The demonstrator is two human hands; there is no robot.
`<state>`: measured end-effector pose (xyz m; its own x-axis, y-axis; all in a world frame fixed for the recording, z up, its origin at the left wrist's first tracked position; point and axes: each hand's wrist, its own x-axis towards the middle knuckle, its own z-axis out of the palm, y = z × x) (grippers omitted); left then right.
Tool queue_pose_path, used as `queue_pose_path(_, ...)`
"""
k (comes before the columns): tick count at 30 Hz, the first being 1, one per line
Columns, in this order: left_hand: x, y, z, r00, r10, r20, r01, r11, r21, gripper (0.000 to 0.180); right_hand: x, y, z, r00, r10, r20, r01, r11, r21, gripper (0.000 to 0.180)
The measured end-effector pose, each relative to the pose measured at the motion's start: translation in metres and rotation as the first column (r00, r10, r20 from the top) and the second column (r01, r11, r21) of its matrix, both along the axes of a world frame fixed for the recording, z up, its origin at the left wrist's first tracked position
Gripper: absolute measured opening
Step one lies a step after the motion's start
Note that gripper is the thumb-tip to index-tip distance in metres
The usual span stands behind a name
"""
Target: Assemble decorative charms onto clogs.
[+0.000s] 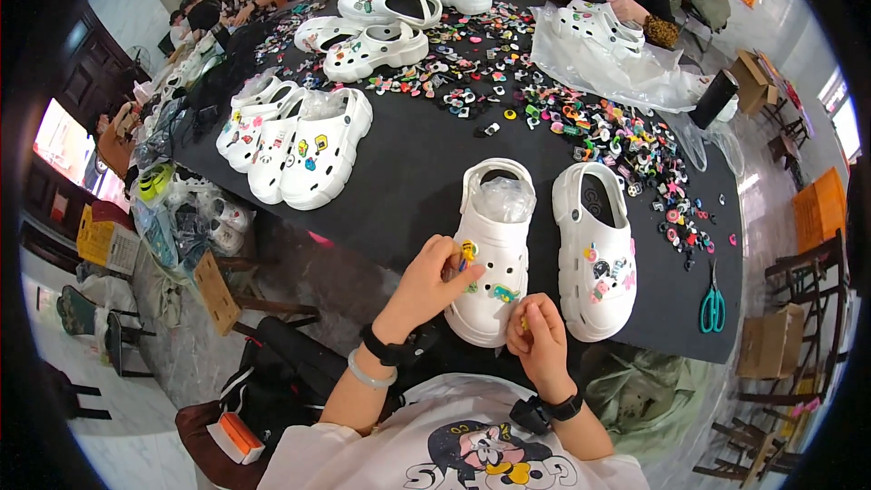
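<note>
A white clog stands before me with its toe toward me and a clear plastic bag stuffed inside. A green charm sits on its top among the holes. My left hand reaches over the clog's left side, pinching a yellow shoe charm against the upper. By the toe's right side, my right hand is closed with a small yellow charm at its fingertips, mostly hidden. To the right stands the matching clog, with several charms on it.
Loose charms cover the black table beyond and to the right. Teal-handled scissors lie near the right edge. Decorated white clogs stand at left and far. A black cylinder rests by plastic film. Other people sit across the table.
</note>
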<state>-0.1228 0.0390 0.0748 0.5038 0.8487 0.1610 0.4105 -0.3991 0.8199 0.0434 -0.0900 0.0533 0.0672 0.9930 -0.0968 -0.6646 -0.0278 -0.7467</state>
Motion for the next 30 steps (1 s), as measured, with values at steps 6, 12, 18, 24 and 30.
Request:
queue_pose_path(6,0.002,-0.002,-0.007,0.998,-0.055,-0.036,0.06,0.988,0.145,0.017,0.003,0.002,-0.001,0.999,0.008,-0.041,-0.009,1.0,-0.023,0.02)
queue_pose_path(12,-0.004,0.009,-0.02,0.996,-0.086,-0.035,0.093,0.953,0.289,0.012,0.002,0.004,-0.002,0.999,0.013,0.053,-0.014,1.0,0.005,0.021)
queue_pose_path(18,-0.01,0.031,-0.021,0.956,-0.291,0.047,0.272,0.933,0.235,0.011,0.001,0.005,-0.002,0.997,-0.01,0.071,0.011,1.0,-0.022,0.02)
queue_pose_path(24,-0.025,0.036,-0.044,0.948,-0.136,0.289,0.214,0.943,-0.256,0.014,-0.001,0.001,-0.001,0.988,-0.034,0.152,0.036,0.999,-0.007,0.019)
queue_pose_path(30,-0.02,-0.019,-0.006,0.957,-0.091,0.275,0.073,0.995,0.075,0.009,0.005,-0.011,0.014,0.905,0.069,0.421,-0.047,0.997,-0.061,0.022)
